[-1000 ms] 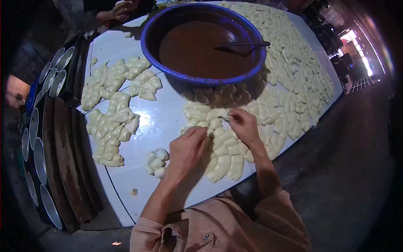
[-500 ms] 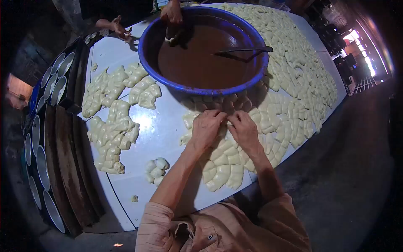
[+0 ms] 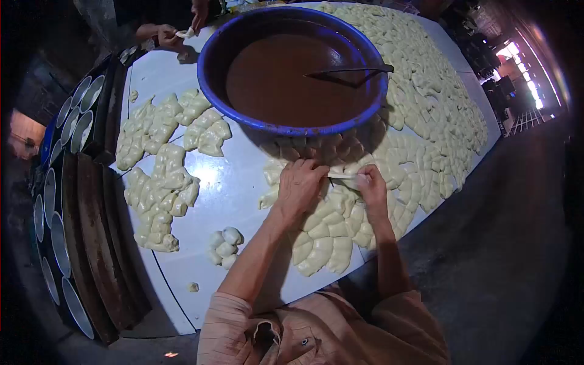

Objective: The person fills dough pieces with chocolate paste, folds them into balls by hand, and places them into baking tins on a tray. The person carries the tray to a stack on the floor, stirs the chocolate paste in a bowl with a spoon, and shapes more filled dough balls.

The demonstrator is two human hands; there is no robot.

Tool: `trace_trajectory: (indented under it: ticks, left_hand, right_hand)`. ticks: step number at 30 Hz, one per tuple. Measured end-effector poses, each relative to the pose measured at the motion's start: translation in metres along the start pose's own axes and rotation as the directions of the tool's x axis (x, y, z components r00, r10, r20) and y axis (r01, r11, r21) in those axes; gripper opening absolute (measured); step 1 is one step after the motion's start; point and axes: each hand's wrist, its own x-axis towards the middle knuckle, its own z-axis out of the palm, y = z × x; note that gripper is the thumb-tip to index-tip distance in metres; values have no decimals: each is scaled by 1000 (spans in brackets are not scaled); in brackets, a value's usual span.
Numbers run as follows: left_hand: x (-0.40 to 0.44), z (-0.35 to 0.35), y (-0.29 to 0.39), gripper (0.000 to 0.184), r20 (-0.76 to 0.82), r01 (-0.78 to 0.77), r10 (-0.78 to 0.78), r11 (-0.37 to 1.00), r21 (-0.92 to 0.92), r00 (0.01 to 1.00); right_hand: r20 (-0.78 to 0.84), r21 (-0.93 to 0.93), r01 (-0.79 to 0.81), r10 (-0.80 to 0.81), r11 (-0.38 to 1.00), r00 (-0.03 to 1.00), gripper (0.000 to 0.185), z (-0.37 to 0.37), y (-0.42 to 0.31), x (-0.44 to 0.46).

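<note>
1. Desk (image 3: 228, 188): white top, carries all the dough plus the basin.
2. Dough field (image 3: 432, 115): flattened pale pieces packed edge to edge, right side. Risk: touching neighbours could stick and drag along when one is lifted.
3. Basin (image 3: 292, 130): blue plastic, far-middle, holds brown liquid (image 3: 267, 79). Dark-handled utensil (image 3: 377, 69) rests over its right rim. Risk: an arm catching that handle could flick liquid onto dough.
4. Left dough patch (image 3: 161, 188): clumped, well apart from both hands.
5. Left hand (image 3: 298, 182): fingers pinched on one end of the dough strip. Right hand (image 3: 374, 187): blurred, fingers look closed on the other end.
6. White lumps (image 3: 225, 249): just beside left forearm. Risk: a sideways sweep could scatter them.
7. Dough strip (image 3: 342, 176): between the hands, just short of the basin, pulled thin. Risk: too much pull tears it; greasy surface, if it is, could slip.
</note>
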Motion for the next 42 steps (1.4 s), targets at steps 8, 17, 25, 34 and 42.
trace_trajectory:
  ticks: [8, 17, 25, 34, 42]
  left_hand:
    - [1, -21, 11, 41, -93, -118, 114, 992, -41, 989]
    - [11, -3, 26, 47, -38, -149, 150, 988, 41, 988]
    - [11, 5, 30, 26, -110, -179, 185, 982, 59, 977]
    - [7, 5, 16, 20, -36, -157, 160, 986, 60, 987]
    - [-3, 11, 13, 19, 5, -131, 131, 991, 5, 991]
  right_hand:
    - [33, -330, 241, -244, 913, 969, 21, 10, -8, 5]
    - [244, 139, -106, 70, 985, 967, 28, 5, -13, 0]
    - [124, -389, -15, 68, 921, 990, 23, 3, -42, -4]
    - [166, -194, 269, -238, 944, 957, 23, 12, -34, -2]
    - [428, 554, -281, 22, 784, 904, 16, -9, -38, -6]
